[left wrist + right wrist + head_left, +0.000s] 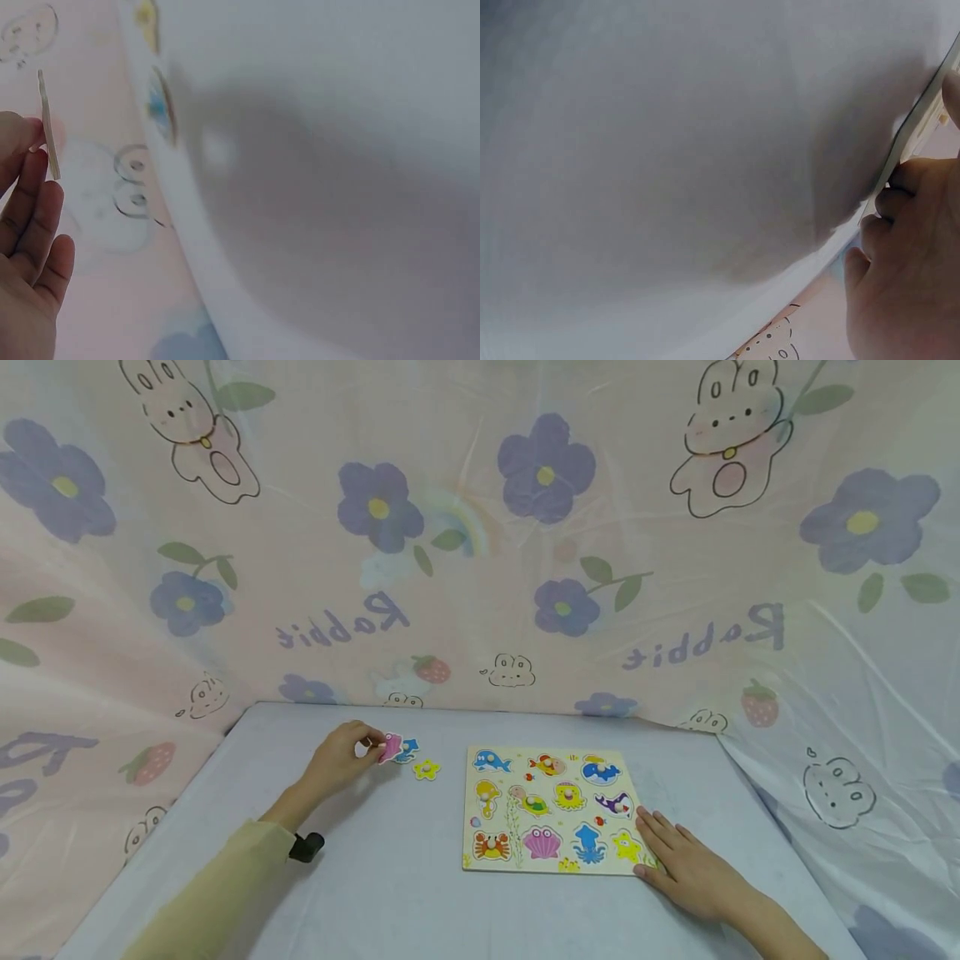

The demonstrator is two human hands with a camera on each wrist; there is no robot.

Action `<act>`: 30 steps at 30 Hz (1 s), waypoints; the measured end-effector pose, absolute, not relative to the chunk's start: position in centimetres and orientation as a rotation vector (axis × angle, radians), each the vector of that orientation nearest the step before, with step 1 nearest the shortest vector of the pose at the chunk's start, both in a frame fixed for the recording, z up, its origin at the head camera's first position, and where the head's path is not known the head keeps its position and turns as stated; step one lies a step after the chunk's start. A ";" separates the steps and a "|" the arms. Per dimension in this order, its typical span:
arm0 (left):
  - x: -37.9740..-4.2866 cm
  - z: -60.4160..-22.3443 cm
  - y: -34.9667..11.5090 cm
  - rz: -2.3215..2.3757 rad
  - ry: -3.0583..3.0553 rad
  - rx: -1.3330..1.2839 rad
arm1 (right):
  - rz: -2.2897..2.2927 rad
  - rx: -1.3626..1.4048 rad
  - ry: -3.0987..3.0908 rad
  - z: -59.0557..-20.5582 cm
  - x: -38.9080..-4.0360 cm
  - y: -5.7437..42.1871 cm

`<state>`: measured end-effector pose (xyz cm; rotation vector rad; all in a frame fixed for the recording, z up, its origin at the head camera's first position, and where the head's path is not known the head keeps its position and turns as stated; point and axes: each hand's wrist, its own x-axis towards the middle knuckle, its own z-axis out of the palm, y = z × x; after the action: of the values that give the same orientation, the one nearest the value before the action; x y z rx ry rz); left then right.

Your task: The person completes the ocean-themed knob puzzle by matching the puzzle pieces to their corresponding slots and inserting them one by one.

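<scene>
My left hand (347, 758) pinches a pink shell puzzle piece (390, 748) by its knob, between thumb and fingertips. In the left wrist view the thin wooden edge of that piece (48, 124) faces the camera, raised off the table. Just behind it a blue squid piece (407, 750) is partly covered, and a yellow starfish piece (427, 769) lies nearby. My right hand (693, 872) rests with straight fingers at the right edge of a wooden sea-animal puzzle board (517, 868). Shell (542, 843), squid (589, 844) and starfish (626, 846) spots on the board's bottom row show no knobs.
Several knobbed pieces sit in the board, among them a crab (491, 845), an octopus (569, 797) and a whale (601, 771). A white cloth covers the table (390, 893). Behind it hangs a curtain (465, 593) printed with rabbits and flowers.
</scene>
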<state>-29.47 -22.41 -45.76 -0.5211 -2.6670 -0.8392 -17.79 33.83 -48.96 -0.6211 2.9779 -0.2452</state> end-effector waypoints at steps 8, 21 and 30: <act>-27.8 -45.0 -19.8 -0.897 -2.590 -0.640 | -0.247 -0.623 2.981 -48.9 -17.8 33.9; -25.3 -44.5 -14.9 -0.956 -2.577 -0.818 | -0.237 -0.637 2.990 -49.0 -17.9 34.0; -24.5 -44.9 -11.2 -0.881 -2.485 -1.065 | -0.260 -0.628 2.981 -48.6 -17.7 33.7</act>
<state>-24.55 -11.20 -44.92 -1.0647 -2.4850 -0.8813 -17.66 33.71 -48.62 -0.6280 2.9806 -0.2599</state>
